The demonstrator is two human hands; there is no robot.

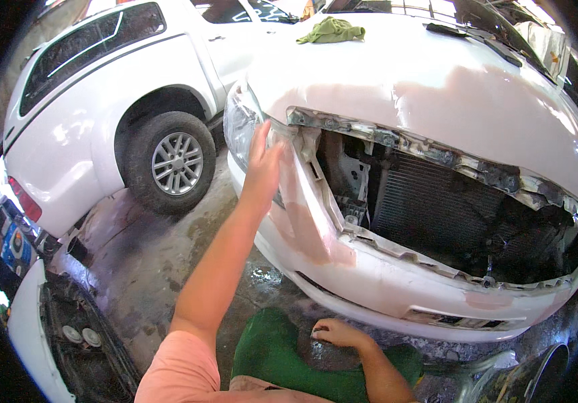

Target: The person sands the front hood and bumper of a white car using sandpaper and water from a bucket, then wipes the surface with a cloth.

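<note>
The left hand [264,164] is placed at the front corner of a white car with pinkish-beige patches [383,80], beside a clear headlight [240,124]; its fingers are stretched forward, and whether anything is held beneath them cannot be told. The right hand [339,333] is seen low, its fingers curled, above dark green clothing [269,346]; what is pinched there, if anything, cannot be made out. Any marking on the silver multi-spoke wheel [176,163] of the white canopied vehicle [74,127] at left is too small to be read. A crumpled olive-green cloth [331,30] is laid on the bonnet. The open front, with its black finned radiator [430,201], is bordered below by the patched white bumper [396,279]. The lower left is occupied by a white-edged dark panel [77,336].
</note>
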